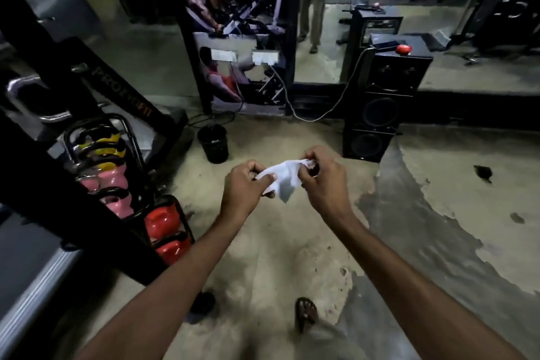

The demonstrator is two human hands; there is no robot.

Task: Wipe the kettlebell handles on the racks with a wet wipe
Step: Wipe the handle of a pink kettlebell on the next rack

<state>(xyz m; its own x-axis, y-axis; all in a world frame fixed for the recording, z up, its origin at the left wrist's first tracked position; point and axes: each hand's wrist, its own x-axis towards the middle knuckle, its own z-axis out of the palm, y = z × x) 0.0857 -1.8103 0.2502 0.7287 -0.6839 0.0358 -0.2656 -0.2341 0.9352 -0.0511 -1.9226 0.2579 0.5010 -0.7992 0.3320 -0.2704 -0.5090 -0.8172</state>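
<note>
Dim gym room, worn concrete floor (263, 242) with darker patches at right, black speaker tower (377, 126) near a wall mirror (321, 67), two white wall sockets (264, 57), pale cable (321, 114) running to the speaker, small black bin (213, 143) on the floor, bodybuilder poster (216, 9) above the sockets.

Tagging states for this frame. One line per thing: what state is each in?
wet wipe, out, crumpled, held between both hands
left hand, pinches the wipe's left end
right hand, pinches the wipe's right end
kettlebells, seated in the rack, untouched
bin, upright
speaker, upright
</note>
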